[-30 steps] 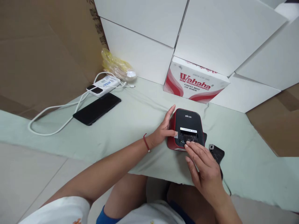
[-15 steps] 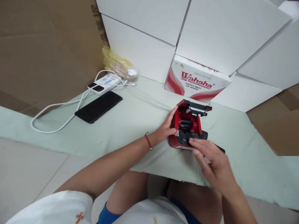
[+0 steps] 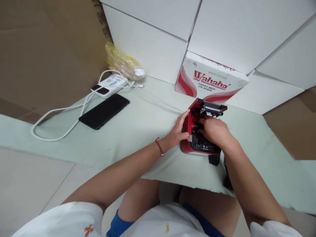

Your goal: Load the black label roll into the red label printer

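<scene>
A small red and black label printer [image 3: 185, 147] sits on the cloth with its lid [image 3: 212, 107] raised. My left hand [image 3: 179, 131] grips its left side, fingers along the red wall and thumb at the front corner. Inside the bay, my right hand [image 3: 216, 131] reaches in with bent fingers. Its fingertips are beside a black roller [image 3: 197, 127], which the hand partly covers; what they pinch, if anything, is hidden. A dark piece [image 3: 214, 160] sticks out below the printer's right front corner. Another dark object [image 3: 228, 179] is partly behind my right forearm.
Behind the printer stands a white and red Wahaba-style water carton [image 3: 209, 82] against white boxes [image 3: 222, 29]. To the left are a black phone [image 3: 104, 111], a white power bank [image 3: 110, 85] with a white cable [image 3: 49, 115], and a yellowish plastic bag [image 3: 123, 62]. Cardboard flanks both sides.
My right hand has moved from the printer's front edge up into its open bay. My left hand keeps its hold on the side. The view has shifted slightly.
</scene>
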The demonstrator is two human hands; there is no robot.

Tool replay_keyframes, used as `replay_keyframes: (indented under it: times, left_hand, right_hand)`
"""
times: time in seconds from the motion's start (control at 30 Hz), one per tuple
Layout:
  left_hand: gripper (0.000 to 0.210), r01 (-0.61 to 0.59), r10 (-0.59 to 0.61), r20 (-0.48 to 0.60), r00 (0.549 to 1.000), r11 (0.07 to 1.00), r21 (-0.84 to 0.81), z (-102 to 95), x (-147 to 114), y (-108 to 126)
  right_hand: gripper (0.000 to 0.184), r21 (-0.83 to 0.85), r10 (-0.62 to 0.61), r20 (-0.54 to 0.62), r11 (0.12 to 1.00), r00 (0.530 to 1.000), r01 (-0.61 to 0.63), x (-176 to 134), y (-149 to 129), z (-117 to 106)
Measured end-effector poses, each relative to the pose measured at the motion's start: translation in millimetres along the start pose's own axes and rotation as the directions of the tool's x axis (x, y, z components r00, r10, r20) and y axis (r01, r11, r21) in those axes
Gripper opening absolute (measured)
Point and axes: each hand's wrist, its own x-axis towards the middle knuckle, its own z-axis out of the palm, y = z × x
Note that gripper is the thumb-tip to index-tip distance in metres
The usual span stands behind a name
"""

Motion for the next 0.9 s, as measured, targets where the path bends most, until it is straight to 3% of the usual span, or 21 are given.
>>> replay_keyframes:
  times: [0.07,0.13,0.2,0.27,0.33,0.4,0.53,0.67,0.77,0.9]
  left_hand:
    - [0.108,-0.004,0.004,-0.007,1.0,1.0,-0.012,-0.3,0.8,-1.4]
    - [0.109,0.008,-0.009,-0.007,1.0,0.999,-0.031,0.0,1.5,-1.8]
    - [0.108,0.025,-0.026,-0.007,1.0,0.998,-0.054,0.6,1.7,-1.4]
    - [0.107,0.03,-0.03,-0.007,1.0,0.997,-0.069,1.0,1.5,-0.7]
    - [0.105,0.026,-0.026,-0.005,1.0,0.997,-0.068,1.1,1.1,-0.4]
    - [0.104,0.028,-0.028,0.002,1.0,0.998,-0.063,0.8,1.1,-1.1]
    - [0.103,0.028,-0.028,0.011,1.0,0.998,-0.048,-0.2,1.8,-4.3]
    - [0.103,0.035,-0.036,-0.001,0.999,0.998,-0.048,-0.9,2.4,-5.2]
    - [0.102,0.041,-0.041,-0.001,0.999,0.998,-0.052,-0.9,2.0,-4.3]
    - [0.1,0.018,-0.018,0.002,1.0,0.999,-0.033,-1.1,1.2,-5.2]
  right_hand:
    - [0.036,0.068,-0.018,-0.019,0.998,1.0,0.019,-15.9,7.8,-4.9]
    - [0.036,0.257,-0.024,-0.083,0.965,0.996,0.045,-42.1,24.5,-13.6]
    - [0.041,0.496,0.02,-0.176,0.865,0.984,0.072,-75.5,50.0,-22.0]
    - [0.049,0.629,0.096,-0.238,0.773,0.967,0.078,-108.8,81.9,-25.0]
    - [0.049,0.655,0.137,-0.241,0.754,0.961,0.057,-133.4,112.9,-19.5]
    - [0.048,0.652,0.132,-0.158,0.758,0.979,0.003,-143.9,133.3,-5.4]
    - [0.045,0.658,0.061,0.026,0.75,0.998,-0.063,-128.9,126.8,36.4]
    - [0.043,0.617,0.218,-0.119,0.78,0.969,-0.1,-114.0,106.3,72.8]
    - [0.042,0.582,0.361,-0.204,0.792,0.91,-0.183,-124.6,116.5,92.1]
    - [0.037,0.513,0.353,-0.222,0.835,0.909,-0.199,-143.0,138.8,113.3]
